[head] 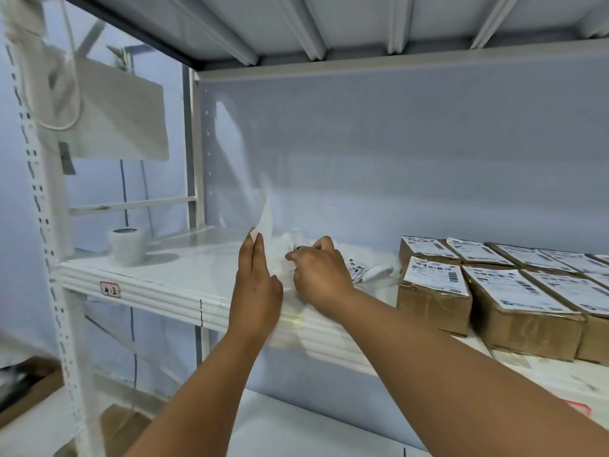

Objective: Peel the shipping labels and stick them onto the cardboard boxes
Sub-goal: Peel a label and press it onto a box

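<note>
Both hands are over the shelf (148, 288), just past its front edge. The left hand (257, 285) stands upright, fingertips pinching a white sheet (265, 219) that rises above them. Beside it, the right hand (318, 275) curls down and grips the loose labels (357, 268) heaped mid-shelf. At the right end sit labelled cardboard boxes (431, 305). A tape roll (127, 247) stands near the left edge.

White metal shelving (138, 285) against a pale blue-grey back panel (395, 159), ribbed shelf underside (329, 21) overhead.
</note>
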`<state>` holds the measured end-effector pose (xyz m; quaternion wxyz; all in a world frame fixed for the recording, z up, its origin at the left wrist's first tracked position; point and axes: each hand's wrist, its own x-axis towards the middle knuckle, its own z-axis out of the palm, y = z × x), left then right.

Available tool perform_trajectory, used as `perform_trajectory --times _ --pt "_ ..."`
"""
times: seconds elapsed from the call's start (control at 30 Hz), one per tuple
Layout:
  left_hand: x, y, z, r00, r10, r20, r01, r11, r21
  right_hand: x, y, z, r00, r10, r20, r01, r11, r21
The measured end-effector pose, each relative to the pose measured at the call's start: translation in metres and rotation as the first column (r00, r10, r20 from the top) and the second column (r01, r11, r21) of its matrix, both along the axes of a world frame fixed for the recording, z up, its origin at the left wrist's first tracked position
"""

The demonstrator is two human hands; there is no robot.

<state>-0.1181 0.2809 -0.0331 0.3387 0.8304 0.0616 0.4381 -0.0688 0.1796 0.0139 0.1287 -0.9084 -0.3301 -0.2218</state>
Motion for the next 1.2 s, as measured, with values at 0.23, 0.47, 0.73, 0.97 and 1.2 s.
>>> perform_trajectory --times 0.23,0.47,0.73,0.97,1.2 --pt "-0.003 0.002 0.003 0.996 -0.018 -0.092 0.032 0.989 0.145 0.001 -0.005 0.003 0.997 -0.066 0.028 0.053 0.944 0.326" --pt "0.013 0.012 0.012 0.897 -0.007 -0.442 0.230 0.862 0.452 -0.002 -0.009 0.006 0.995 -0.003 -0.103 0.069 0.765 0.640" --pt "0.020 0.018 0.012 0.823 -0.033 -0.567 0.291 0.881 0.372 0.001 -0.018 0.018 0.992 0.030 -0.126 0.087 0.570 0.817" --pt "0.016 0.017 0.011 0.885 -0.076 -0.460 0.273 0.884 0.380 -0.009 -0.039 0.027 0.993 0.030 -0.118 0.087 0.501 0.861" --pt "0.003 0.004 0.017 0.946 0.241 -0.219 0.002 0.667 0.745 -0.036 -0.084 0.049 0.993 0.056 -0.102 0.062 0.488 0.870"
